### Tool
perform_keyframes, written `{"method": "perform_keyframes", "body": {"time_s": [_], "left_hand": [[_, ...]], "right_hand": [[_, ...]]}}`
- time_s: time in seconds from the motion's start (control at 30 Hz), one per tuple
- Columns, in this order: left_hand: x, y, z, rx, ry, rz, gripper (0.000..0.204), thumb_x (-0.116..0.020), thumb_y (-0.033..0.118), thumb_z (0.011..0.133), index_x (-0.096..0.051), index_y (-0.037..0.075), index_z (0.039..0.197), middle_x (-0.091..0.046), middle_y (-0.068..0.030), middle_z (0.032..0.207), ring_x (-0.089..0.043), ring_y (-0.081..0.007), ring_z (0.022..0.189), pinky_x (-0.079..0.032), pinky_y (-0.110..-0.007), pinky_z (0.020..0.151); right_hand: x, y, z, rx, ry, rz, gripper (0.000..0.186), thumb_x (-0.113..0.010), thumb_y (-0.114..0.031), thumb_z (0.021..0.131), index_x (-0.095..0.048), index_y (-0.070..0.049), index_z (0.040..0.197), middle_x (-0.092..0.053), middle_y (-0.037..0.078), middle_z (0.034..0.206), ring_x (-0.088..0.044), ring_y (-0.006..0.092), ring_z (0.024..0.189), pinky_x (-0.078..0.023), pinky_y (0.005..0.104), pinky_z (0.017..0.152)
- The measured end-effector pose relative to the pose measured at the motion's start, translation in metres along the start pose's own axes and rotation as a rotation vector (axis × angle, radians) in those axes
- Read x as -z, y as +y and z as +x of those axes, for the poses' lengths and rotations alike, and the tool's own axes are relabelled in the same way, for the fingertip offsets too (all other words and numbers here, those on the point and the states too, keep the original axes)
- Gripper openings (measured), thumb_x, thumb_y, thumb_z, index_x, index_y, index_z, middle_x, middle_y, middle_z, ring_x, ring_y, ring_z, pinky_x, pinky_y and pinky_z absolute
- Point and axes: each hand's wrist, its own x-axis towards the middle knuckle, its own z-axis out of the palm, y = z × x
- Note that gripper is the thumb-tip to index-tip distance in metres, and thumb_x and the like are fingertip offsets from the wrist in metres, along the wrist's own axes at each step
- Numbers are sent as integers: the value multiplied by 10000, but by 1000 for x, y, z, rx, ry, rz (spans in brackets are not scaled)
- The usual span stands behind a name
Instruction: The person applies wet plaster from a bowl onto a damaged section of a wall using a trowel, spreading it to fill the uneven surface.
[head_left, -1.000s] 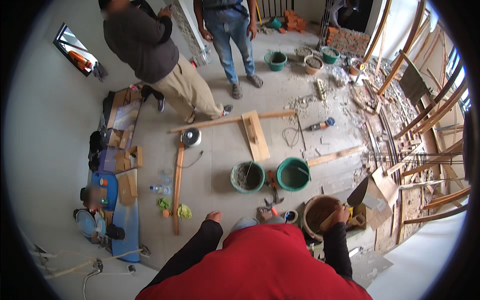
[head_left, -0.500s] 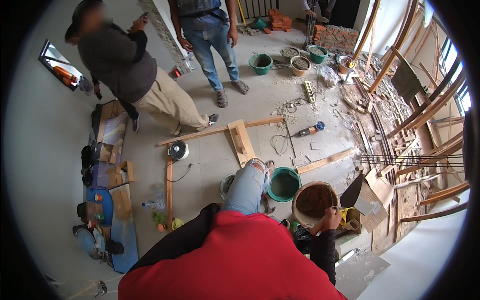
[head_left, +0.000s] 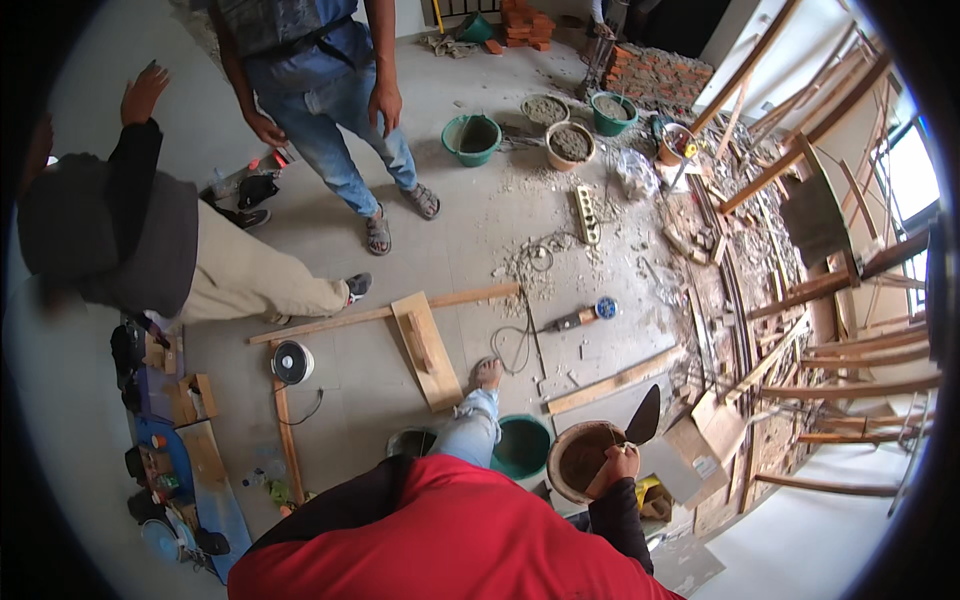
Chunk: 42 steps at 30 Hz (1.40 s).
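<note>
My right hand (head_left: 619, 464) grips a pointed trowel (head_left: 644, 416), its dark blade tilted up and away. The hand is over the near right rim of a brown mortar-stained bucket (head_left: 556, 462), partly hiding it. Just left of that bucket is a green tub (head_left: 522, 446), and my bent leg in torn jeans (head_left: 472, 428) is beside it. My left hand is out of sight; its dark sleeve (head_left: 350, 520) ends behind my red top.
A wooden board with a handle (head_left: 427, 350) lies ahead, near an angle grinder (head_left: 582, 316) with its cord. Two people stand farther left, one in jeans (head_left: 335, 110). Tubs of mortar (head_left: 570, 146) are at the back; leaning timbers (head_left: 790, 140) fill the right.
My view has shifted, so the floor and tools sit farther left. The person in dark clothing has raised a hand. My right hand still holds the trowel beside the brown bucket.
</note>
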Motion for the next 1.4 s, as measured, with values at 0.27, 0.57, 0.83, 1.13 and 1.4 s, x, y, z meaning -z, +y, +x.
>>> {"method": "perform_keyframes", "body": {"time_s": [0.27, 0.57, 0.83, 1.13, 1.4], "left_hand": [[84, 98, 33, 132, -12, -236, 376, -593, 249, 877, -587, 23, 1178, -610, -136, 1191, -603, -262, 1070, -515, -397, 868], [153, 186, 80, 379, 112, -1027, 311, -541, 223, 927, -571, 77, 1200, -601, -72, 1194, -578, -240, 1089, -496, -419, 876], [182, 294, 126, 294, 87, -699, 366, -532, 279, 926, -547, 61, 1220, -604, -75, 1180, -597, -240, 1002, -511, -406, 787], [239, 507, 138, 675, 203, -979, 386, -498, 278, 946, -514, 59, 1264, -585, -78, 1195, -582, -214, 1037, -489, -378, 857], [343, 611, 221, 519, 49, -621, 375, -473, 272, 931, -533, 83, 1249, -569, -86, 1214, -565, -215, 1052, -481, -361, 876]], "right_hand": [[-71, -198, 198, 7, -145, 497, 105, -546, -100, 814, -456, -50, 833, -524, 57, 628, -526, 161, 517, -449, 308, 463], [-188, -472, 429, 298, -274, 513, 157, -540, -172, 768, -582, -21, 755, -579, 72, 667, -575, 180, 597, -476, 315, 560], [-393, -657, 644, 427, -256, 274, 188, -597, -166, 728, -655, -7, 810, -645, 107, 721, -613, 223, 647, -483, 351, 626], [-552, -772, 751, 72, -673, 223, 370, -655, -299, 690, -674, -19, 931, -672, 206, 935, -649, 353, 902, -497, 403, 830], [-563, -738, 813, 9, -1094, 622, 254, -628, -76, 757, -637, -65, 1011, -621, 106, 1116, -585, 239, 990, -483, 348, 859]]}}
